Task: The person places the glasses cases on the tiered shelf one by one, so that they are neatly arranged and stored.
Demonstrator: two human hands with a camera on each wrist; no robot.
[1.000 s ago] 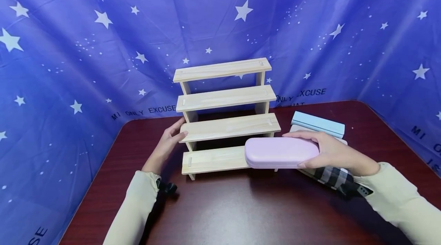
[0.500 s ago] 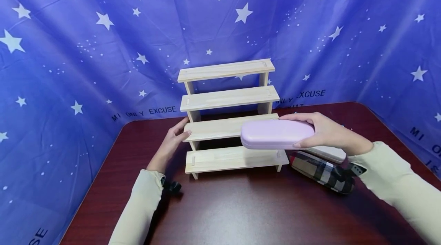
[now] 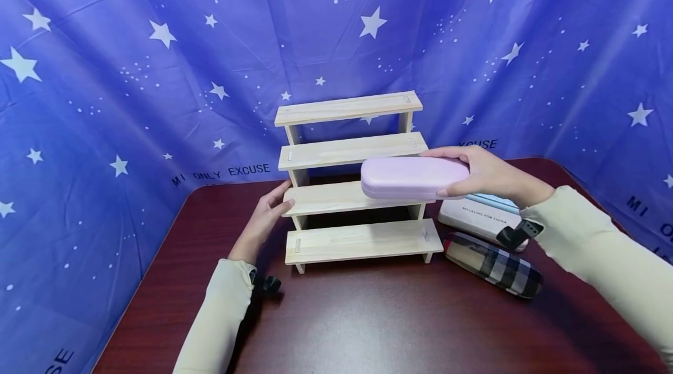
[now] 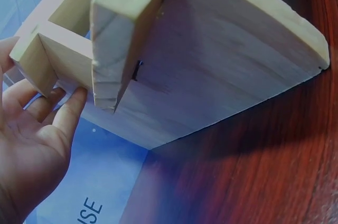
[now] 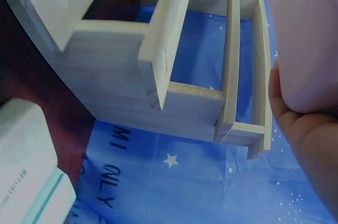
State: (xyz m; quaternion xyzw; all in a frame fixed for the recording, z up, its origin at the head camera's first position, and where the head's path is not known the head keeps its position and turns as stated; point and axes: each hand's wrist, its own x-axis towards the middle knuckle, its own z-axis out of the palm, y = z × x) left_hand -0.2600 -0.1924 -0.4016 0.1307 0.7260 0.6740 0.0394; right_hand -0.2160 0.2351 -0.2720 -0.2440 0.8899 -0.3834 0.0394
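Observation:
A lilac glasses case (image 3: pixel 407 176) is in my right hand (image 3: pixel 484 174), the thumb at its near side and the fingers at its far side. In the head view it overlaps the second step from the bottom of a pale wooden four-step display rack (image 3: pixel 363 241). My left hand (image 3: pixel 264 219) grips the left end of that same step, thumb on top. In the left wrist view its fingers (image 4: pixel 71 110) reach under the board. The right wrist view has the case (image 5: pixel 311 39) at the upper right, close beside the steps.
A plaid glasses case (image 3: pixel 494 264), a white lettered case (image 3: pixel 473 217) and a light-blue case (image 3: pixel 496 203), partly hidden by my right arm, lie right of the rack. The dark red table (image 3: pixel 357 321) runs back to a blue star-printed curtain (image 3: pixel 326 23).
My right hand has lifted the lilac case up and slightly left, from over the lowest step to the second one. The plaid and white cases have come into fuller view. My left hand keeps its grip.

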